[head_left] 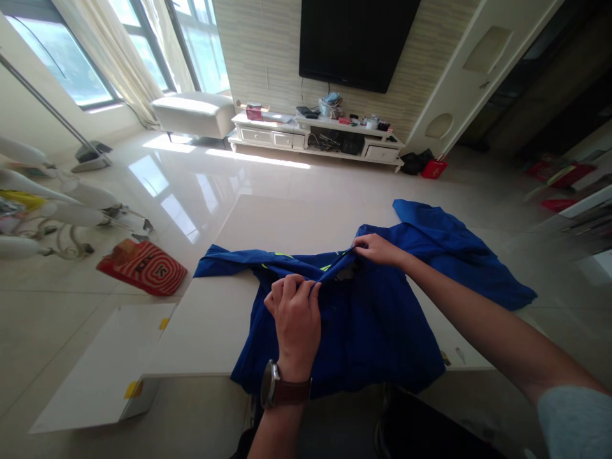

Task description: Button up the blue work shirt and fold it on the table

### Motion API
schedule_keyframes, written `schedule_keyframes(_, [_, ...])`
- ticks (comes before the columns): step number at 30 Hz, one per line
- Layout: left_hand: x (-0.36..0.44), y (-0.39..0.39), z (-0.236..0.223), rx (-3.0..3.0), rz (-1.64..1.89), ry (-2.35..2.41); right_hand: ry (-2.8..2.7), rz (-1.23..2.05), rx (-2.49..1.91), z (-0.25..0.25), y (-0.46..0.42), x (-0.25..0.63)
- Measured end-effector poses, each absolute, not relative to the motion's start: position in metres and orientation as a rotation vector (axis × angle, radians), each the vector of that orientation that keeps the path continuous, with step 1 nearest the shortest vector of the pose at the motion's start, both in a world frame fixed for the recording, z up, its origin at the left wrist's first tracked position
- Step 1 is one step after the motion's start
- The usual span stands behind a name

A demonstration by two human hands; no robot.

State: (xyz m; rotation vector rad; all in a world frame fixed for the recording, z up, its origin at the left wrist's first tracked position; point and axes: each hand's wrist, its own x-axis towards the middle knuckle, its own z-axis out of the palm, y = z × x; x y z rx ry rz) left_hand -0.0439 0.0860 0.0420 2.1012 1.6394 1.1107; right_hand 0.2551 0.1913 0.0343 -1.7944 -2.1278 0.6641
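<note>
A blue jacket (382, 319) with thin yellow-green trim lies spread over a white table (210, 325), its lower edge hanging past the near side. One sleeve stretches left across the tabletop; the other reaches out to the right, over the table's edge. My left hand (294, 312), with a watch on its wrist, pinches the jacket's edge near the middle. Farther up and to the right, my right hand (377, 248) grips the same edge between thumb and fingers. Between the two hands the fabric is drawn into a straight line.
A red paper bag (143, 266) stands on the floor left of the table, near a hinged white panel (105, 363). Across the room are a low white TV cabinet (287, 137) holding small items, a television (356, 41) and a white bench (194, 115).
</note>
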Motion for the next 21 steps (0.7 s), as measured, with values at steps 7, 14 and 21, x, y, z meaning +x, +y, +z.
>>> schedule_keyframes(7, [-0.046, 0.088, 0.042, 2.020, 1.143, 1.726, -1.973, 1.228, -1.611, 0.064, 0.197, 0.270])
schedule_keyframes(14, [-0.048, 0.089, 0.043, 1.994, 1.161, 1.735, -2.070, 1.091, -1.727, 0.069, 0.207, 0.285])
schedule_keyframes(21, [-0.048, 0.090, 0.043, 1.974, 1.210, 1.704, -2.291, 0.753, -1.696, 0.052, 0.203, 0.275])
